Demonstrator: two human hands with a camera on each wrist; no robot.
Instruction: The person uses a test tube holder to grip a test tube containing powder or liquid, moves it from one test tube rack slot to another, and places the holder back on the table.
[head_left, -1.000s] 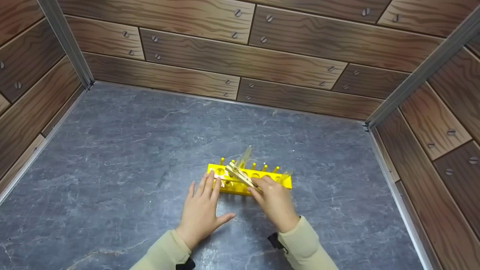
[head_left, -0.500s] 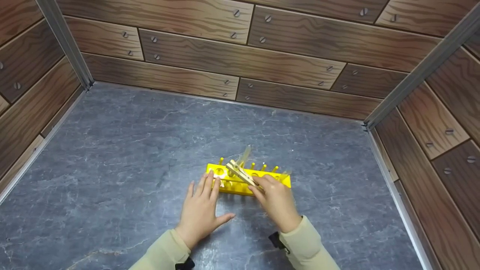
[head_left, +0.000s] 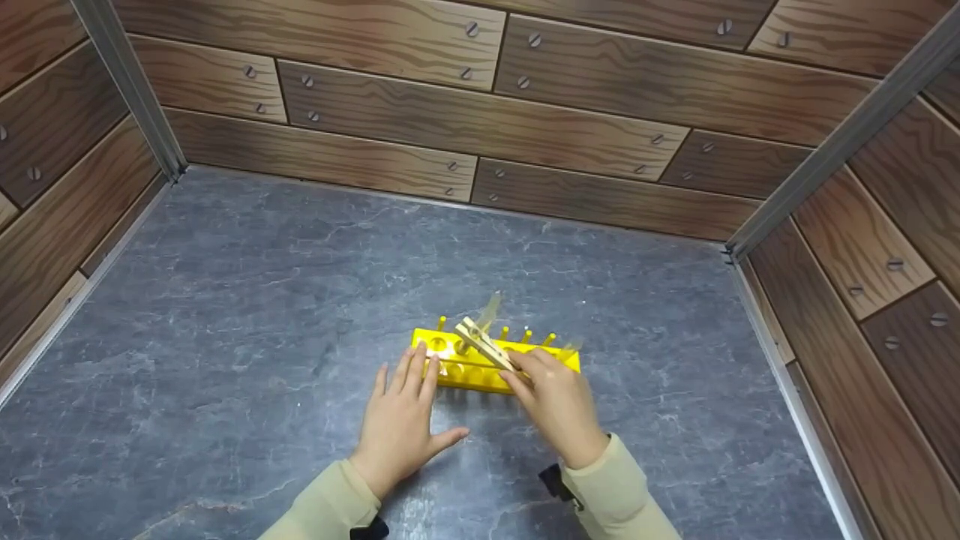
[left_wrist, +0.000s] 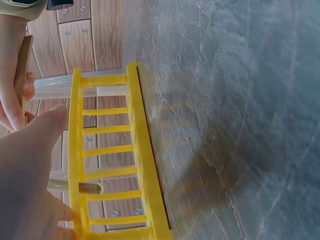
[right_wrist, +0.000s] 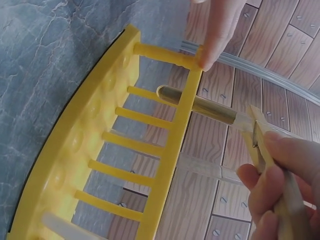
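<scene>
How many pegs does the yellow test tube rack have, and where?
6 pegs, in one row along the rack, as the left wrist view shows. In the head view, one tip is left of the wooden clamp, three are right; two seem hidden.

The right grip (head_left: 559, 405) and its wooden clothespin (head_left: 487, 347) have edged slightly rightward; more yellow rack (head_left: 480, 379) shows left of the clothespin.

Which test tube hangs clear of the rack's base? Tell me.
The test tube with amber contents, gripped by the clothespin in the right hand: its bottom stops short of the rack's base. The clear tube near the rack's right end reaches it.
</scene>
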